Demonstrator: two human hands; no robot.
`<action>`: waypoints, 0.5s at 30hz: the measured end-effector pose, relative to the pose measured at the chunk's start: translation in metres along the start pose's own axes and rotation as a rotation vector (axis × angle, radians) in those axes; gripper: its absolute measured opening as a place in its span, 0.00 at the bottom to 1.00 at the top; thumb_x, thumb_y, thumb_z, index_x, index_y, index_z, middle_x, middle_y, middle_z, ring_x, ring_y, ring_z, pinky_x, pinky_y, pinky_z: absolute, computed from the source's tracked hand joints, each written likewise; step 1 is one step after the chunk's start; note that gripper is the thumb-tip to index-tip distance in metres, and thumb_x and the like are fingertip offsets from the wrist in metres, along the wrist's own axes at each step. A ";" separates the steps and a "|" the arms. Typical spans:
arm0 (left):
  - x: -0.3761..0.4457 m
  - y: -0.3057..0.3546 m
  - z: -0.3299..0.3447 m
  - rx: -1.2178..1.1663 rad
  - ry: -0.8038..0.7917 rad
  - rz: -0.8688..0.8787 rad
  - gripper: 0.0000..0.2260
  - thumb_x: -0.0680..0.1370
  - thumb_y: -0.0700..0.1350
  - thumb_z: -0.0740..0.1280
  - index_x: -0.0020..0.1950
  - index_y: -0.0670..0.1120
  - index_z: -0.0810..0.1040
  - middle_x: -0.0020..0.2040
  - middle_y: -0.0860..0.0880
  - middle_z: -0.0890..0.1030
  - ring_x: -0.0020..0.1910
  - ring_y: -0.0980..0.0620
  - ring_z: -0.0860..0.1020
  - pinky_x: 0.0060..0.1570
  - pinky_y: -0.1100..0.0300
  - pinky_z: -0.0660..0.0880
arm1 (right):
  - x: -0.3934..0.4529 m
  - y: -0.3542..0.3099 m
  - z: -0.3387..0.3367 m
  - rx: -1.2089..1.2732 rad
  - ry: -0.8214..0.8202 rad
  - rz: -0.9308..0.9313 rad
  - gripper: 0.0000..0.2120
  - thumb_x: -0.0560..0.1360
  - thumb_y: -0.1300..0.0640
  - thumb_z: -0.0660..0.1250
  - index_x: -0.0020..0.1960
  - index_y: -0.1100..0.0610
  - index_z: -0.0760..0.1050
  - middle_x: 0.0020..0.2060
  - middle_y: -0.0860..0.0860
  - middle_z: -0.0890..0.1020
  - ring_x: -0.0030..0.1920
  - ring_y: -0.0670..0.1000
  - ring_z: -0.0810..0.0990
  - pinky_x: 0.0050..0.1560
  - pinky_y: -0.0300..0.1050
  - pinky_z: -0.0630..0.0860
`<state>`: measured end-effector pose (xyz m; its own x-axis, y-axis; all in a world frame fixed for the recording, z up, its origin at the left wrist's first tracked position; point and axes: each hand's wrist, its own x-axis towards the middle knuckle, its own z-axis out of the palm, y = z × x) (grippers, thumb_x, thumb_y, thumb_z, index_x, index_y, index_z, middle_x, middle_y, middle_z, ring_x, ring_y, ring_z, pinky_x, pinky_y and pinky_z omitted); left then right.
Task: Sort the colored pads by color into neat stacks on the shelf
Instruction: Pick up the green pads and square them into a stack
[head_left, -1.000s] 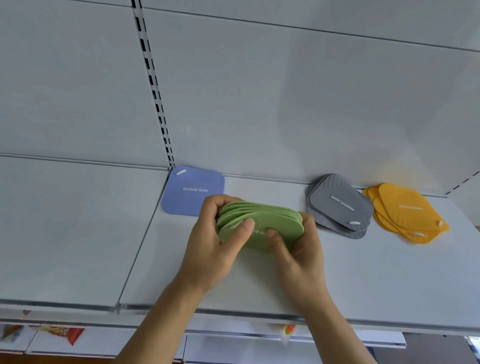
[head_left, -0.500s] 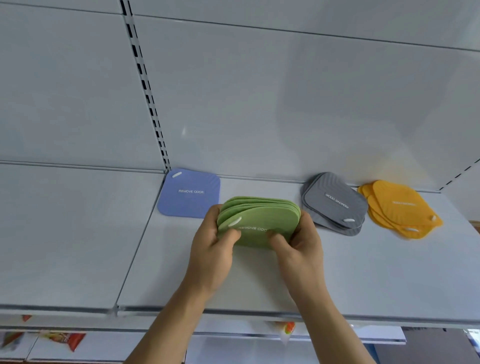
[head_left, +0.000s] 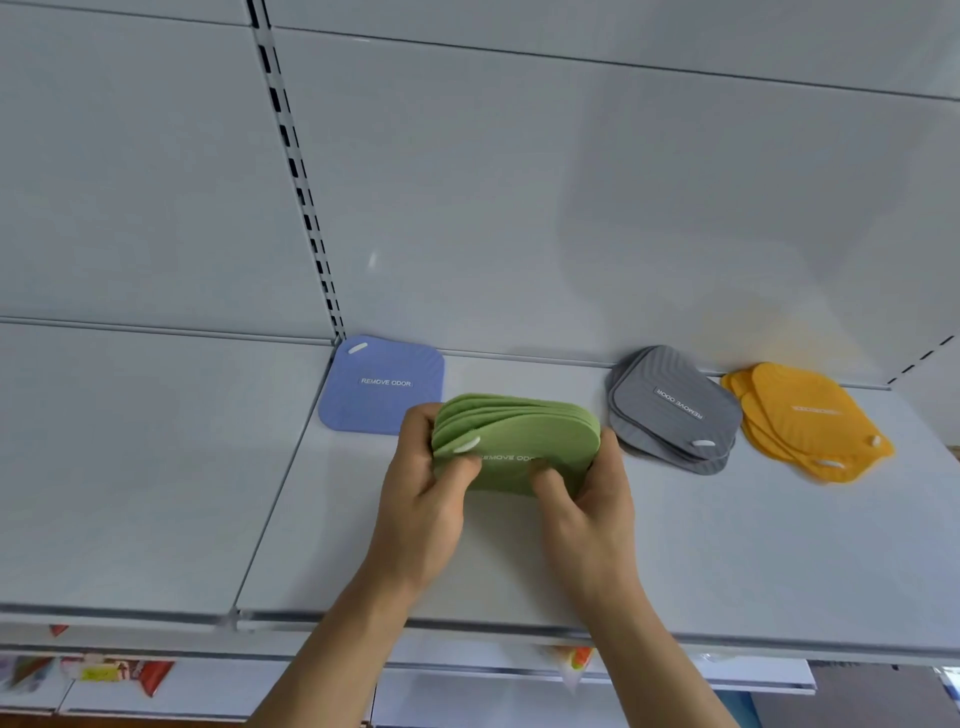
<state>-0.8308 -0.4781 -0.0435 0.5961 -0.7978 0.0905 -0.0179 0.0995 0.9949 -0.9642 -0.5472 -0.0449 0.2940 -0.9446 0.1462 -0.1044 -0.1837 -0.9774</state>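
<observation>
Since the earlier frame, we had tilted the green pads (head_left: 519, 441) more upright. Left hand (head_left: 426, 499) and right hand (head_left: 587, 499) both gripped them above the shelf (head_left: 727, 545); loosely fanned, they could splay on release.

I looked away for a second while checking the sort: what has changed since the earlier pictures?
Little. Both hands, left hand and right hand, still grip the green pads, now squared a bit more upright. Nothing was taken up or let go. The blue pad, gray stack and orange stack lie as before.
</observation>
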 end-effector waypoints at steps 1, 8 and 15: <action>0.000 -0.001 -0.002 0.016 -0.008 -0.007 0.09 0.76 0.43 0.64 0.55 0.50 0.76 0.50 0.51 0.84 0.51 0.53 0.81 0.52 0.60 0.76 | 0.001 0.001 -0.001 -0.032 -0.010 -0.001 0.13 0.75 0.69 0.66 0.53 0.53 0.74 0.39 0.39 0.82 0.38 0.39 0.78 0.40 0.34 0.75; 0.001 -0.001 0.006 0.011 -0.005 0.004 0.10 0.77 0.39 0.63 0.58 0.47 0.75 0.53 0.50 0.85 0.56 0.52 0.82 0.54 0.63 0.77 | 0.003 0.004 -0.001 -0.027 -0.003 -0.006 0.18 0.75 0.72 0.65 0.56 0.51 0.74 0.45 0.43 0.84 0.46 0.47 0.83 0.45 0.39 0.79; 0.005 -0.002 0.002 0.111 -0.067 -0.040 0.10 0.82 0.32 0.62 0.58 0.45 0.74 0.48 0.59 0.84 0.51 0.60 0.81 0.51 0.70 0.74 | 0.009 0.009 -0.010 -0.196 -0.090 0.025 0.15 0.76 0.68 0.65 0.55 0.51 0.70 0.43 0.37 0.82 0.41 0.43 0.79 0.44 0.42 0.77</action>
<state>-0.8296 -0.4836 -0.0452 0.5435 -0.8379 0.0500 -0.0866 0.0033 0.9962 -0.9724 -0.5601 -0.0513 0.3721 -0.9228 0.0997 -0.2929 -0.2187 -0.9308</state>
